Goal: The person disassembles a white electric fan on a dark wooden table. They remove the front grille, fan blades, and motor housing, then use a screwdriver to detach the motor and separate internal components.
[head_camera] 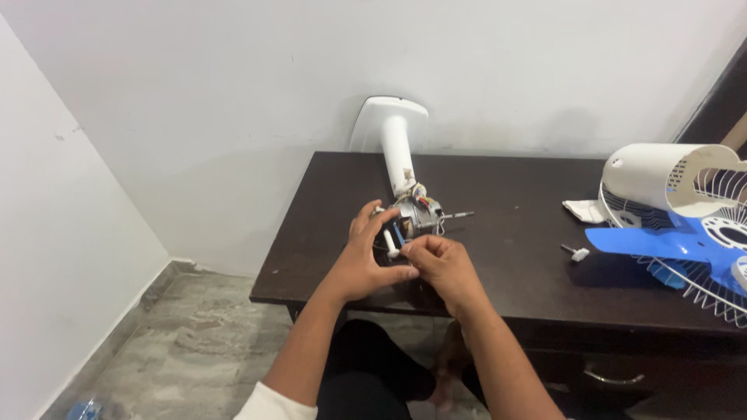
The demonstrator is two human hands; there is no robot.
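A white fan stand (398,148) lies on the dark wooden table (513,257), its base tipped up against the wall. The bare fan motor (419,211) sits at its near end, with coloured wires showing and a metal shaft (459,214) pointing right. My left hand (367,253) cups the motor's left side, fingers around a white part. My right hand (442,263) pinches a small white piece (394,251) just in front of the motor, touching my left thumb.
At the table's right end lie a white motor cover (661,180), a blue fan blade (661,243) and a white wire grille (712,288). A small white knob (577,253) lies mid-table. A drawer handle (613,379) shows below. Grey stone floor (179,350) lies at left.
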